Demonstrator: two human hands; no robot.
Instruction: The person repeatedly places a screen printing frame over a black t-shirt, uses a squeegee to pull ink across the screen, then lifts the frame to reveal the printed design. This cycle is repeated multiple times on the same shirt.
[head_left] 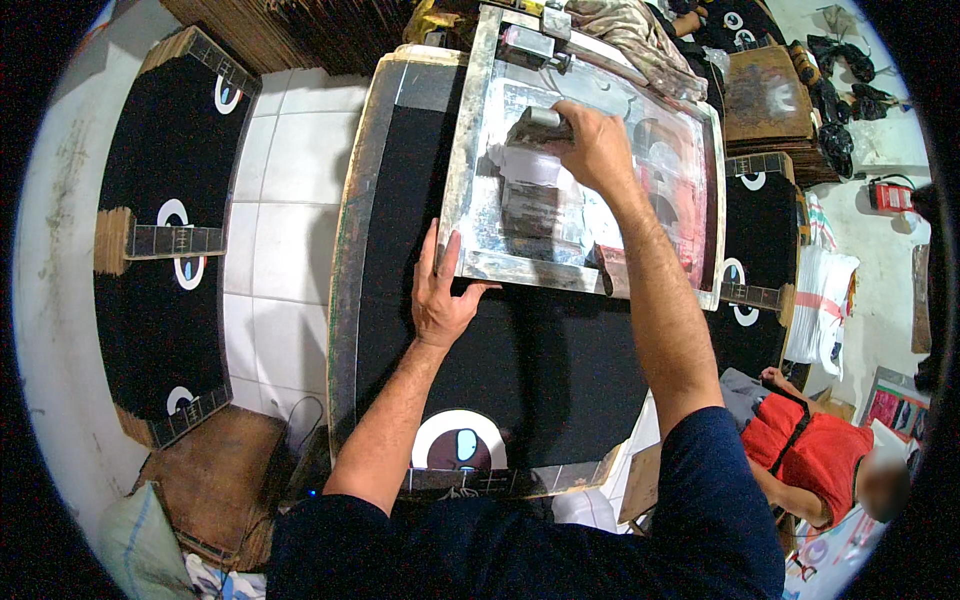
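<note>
A metal-framed printing screen (pixel 470 150) lies tilted over black fabric (pixel 520 360) stretched on a work board. My right hand (pixel 590 145) is shut on a squeegee (pixel 535 125) at the far part of the screen, where pale ink is smeared. My left hand (pixel 440 290) rests flat against the screen's near frame edge, thumb on the frame and fingers spread on the fabric. A white round print with a dark oval (pixel 460 440) shows on the fabric close to my body.
Stacks of black printed pieces (pixel 170 230) stand on the left over a white tiled floor (pixel 285 220). More printed pieces (pixel 755 240) and cardboard stacks (pixel 765 95) are on the right. A person in a red top (pixel 810 450) sits at the lower right.
</note>
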